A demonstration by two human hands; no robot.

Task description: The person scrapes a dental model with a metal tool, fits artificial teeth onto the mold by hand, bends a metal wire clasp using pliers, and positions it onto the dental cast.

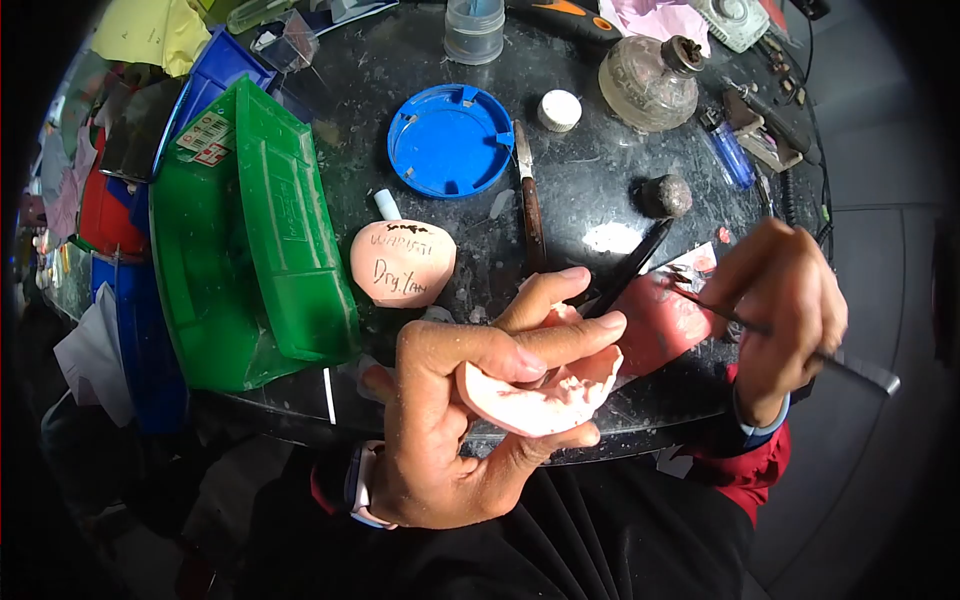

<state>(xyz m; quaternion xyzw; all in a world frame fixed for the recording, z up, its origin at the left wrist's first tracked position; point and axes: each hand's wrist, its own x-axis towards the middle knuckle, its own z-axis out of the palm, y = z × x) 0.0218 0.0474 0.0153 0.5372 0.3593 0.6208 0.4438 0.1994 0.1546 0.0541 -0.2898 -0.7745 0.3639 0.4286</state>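
My left hand (430, 420) is closed around a pale pink dental cast (530, 402), its rough toothed edge toward the right. The fingers cover part of the cast. In my right hand (790, 310) is a slim metal wax carver (850, 371), its thin tip pointing left over a pink wax sheet (665, 325). The tip is apart from the cast. A dark, slender tool (640, 260) lies just beyond my left fingertips. Farther left, another pink cast (402, 264) with black handwriting rests on the bench.
A green bin (300, 240) stands at the left. A blue round lid (450, 140), a wooden-handled knife (530, 200) and a white cap (559, 111) lie mid-bench. A glass spirit burner (650, 85) and a blue lighter (735, 155) are at the back right.
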